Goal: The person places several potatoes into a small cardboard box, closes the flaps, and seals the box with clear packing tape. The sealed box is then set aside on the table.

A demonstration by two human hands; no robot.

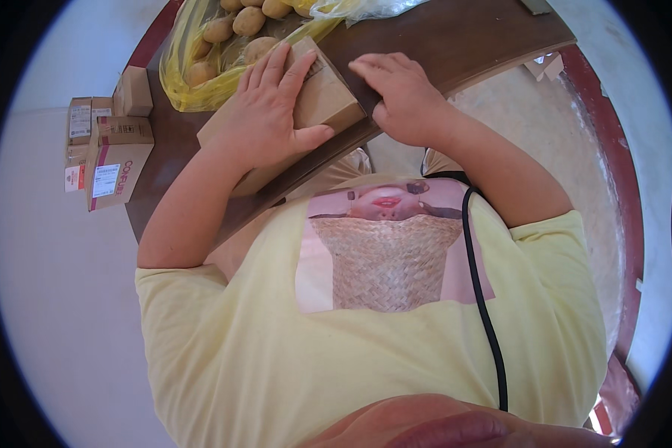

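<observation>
A cardboard box (327,101) lies at the worktop's (418,33) near edge, partly hidden beneath the person's left hand (265,123), which rests flat with fingers slightly spread; dark print by the fingertips is too small to read. The right hand (409,95) is just beside the box, fingers together, thumb apart. Cartons (125,168) at left bear white labels and pink lettering. A yellow bag (173,86) of potatoes (249,22) is cut off above.

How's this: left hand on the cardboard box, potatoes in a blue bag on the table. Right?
Not quite: the bag is yellow, not blue, per the head view. The rest holds: left hand on the cardboard box, potatoes in the bag on the table.
</observation>
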